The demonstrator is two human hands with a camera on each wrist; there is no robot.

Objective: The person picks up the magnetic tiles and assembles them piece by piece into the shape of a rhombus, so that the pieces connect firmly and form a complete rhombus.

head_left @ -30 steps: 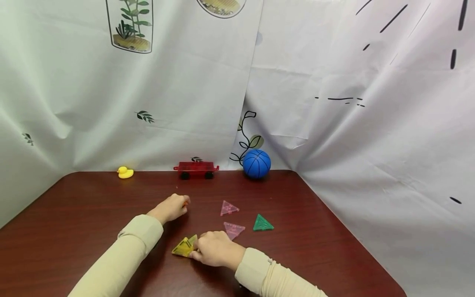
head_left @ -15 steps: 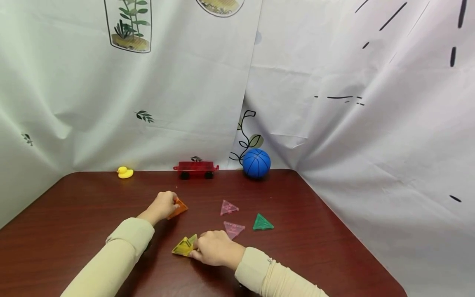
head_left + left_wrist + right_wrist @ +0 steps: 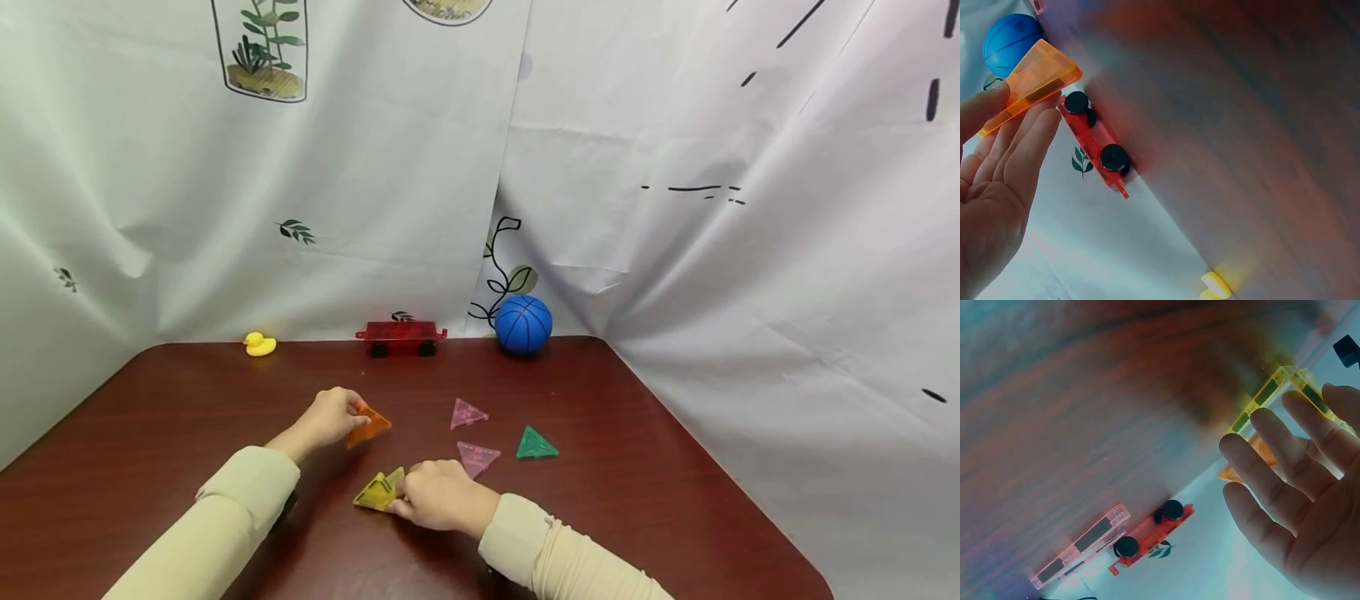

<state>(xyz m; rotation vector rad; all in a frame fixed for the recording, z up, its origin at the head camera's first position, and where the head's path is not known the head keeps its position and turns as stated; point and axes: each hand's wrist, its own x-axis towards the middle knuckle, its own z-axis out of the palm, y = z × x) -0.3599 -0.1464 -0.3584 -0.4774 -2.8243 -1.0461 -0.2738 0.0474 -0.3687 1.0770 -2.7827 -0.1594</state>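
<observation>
My left hand pinches an orange triangular magnetic tile between thumb and fingers, over the middle of the table. In the left wrist view the orange tile is tilted, with the thumb on one side and the fingers behind it. Nearer the front, my right hand grips yellow triangular magnetic tiles at their right side. Two yellow tile edges meet at an angle in the right wrist view, partly hidden by the fingers. A pink triangular tile lies just behind my right hand.
Another pink triangle and a green triangle lie flat to the right on the brown table. Along the back edge stand a yellow toy duck, a red wheeled wagon and a blue ball, before a white curtain.
My left hand has moved a little left and turned, bringing the orange tile from mostly hidden into plain sight. My right hand keeps its hold on the yellow tiles, nearly still.
</observation>
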